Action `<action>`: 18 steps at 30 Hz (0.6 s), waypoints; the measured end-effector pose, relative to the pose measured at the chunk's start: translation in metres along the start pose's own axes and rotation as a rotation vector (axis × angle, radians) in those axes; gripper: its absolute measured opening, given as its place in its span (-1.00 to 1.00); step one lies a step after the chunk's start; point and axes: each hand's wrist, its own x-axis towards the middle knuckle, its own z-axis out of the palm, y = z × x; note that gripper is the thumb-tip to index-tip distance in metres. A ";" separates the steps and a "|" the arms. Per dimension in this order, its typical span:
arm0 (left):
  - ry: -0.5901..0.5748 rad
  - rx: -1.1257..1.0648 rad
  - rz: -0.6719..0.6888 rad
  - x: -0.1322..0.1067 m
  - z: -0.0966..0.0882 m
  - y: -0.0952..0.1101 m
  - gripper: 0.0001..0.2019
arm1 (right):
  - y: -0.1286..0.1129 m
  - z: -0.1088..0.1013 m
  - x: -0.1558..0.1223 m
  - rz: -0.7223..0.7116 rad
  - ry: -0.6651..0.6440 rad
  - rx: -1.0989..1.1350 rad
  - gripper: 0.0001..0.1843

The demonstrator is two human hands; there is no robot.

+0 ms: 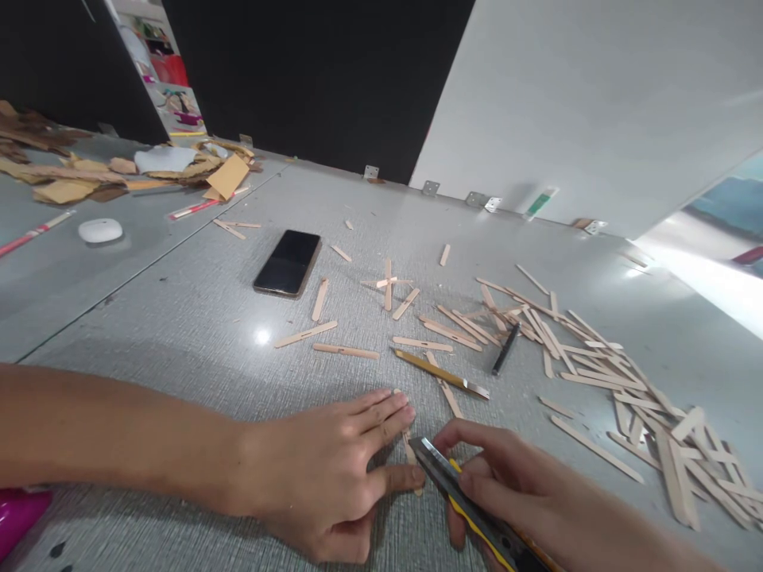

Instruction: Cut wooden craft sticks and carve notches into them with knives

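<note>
My left hand (pixel 349 469) presses a small wooden craft stick (pixel 408 446) down on the grey table, fingertips on its far end and thumb near its close end. Much of that stick is hidden under the fingers. In my right hand (pixel 506 485) is a black and yellow utility knife (pixel 470 500), its blade tip at the stick between my left thumb and fingers. Just beyond lie a slim golden craft knife (pixel 441 373) and another craft stick (pixel 448 395) partly under it. Several single sticks, some with dark marks or slots, lie farther off.
A loose heap of craft sticks (pixel 668 453) spreads over the right side, with a black pen-like tool (pixel 506 349) at its edge. A phone (pixel 288 262), a white earbud case (pixel 100 231) and torn brown scraps (pixel 77 175) lie left. Upright black and white panels (pixel 566 103) stand behind.
</note>
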 end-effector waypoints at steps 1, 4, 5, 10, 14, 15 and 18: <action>-0.001 0.000 0.000 0.000 0.000 0.000 -0.34 | 0.000 0.001 0.000 0.013 -0.014 0.032 -0.46; 0.004 0.006 0.004 0.001 0.000 0.000 -0.34 | 0.001 0.001 0.002 0.005 -0.034 0.103 -0.50; 0.009 0.010 0.006 0.001 0.000 0.000 -0.35 | 0.001 0.001 0.003 -0.007 -0.037 0.105 -0.54; 0.011 0.025 0.001 0.001 0.000 0.002 -0.36 | -0.001 0.002 0.006 -0.036 0.042 -0.016 -0.59; -0.001 0.022 -0.002 0.000 0.000 0.002 -0.35 | 0.001 0.013 0.003 -0.282 0.266 -0.394 -0.72; -0.005 0.019 -0.003 0.000 0.000 0.002 -0.35 | 0.001 0.016 0.002 -0.364 0.348 -0.488 -0.73; -0.027 0.012 -0.007 0.000 0.000 0.001 -0.31 | -0.004 0.024 -0.002 -0.551 0.481 -0.691 -0.64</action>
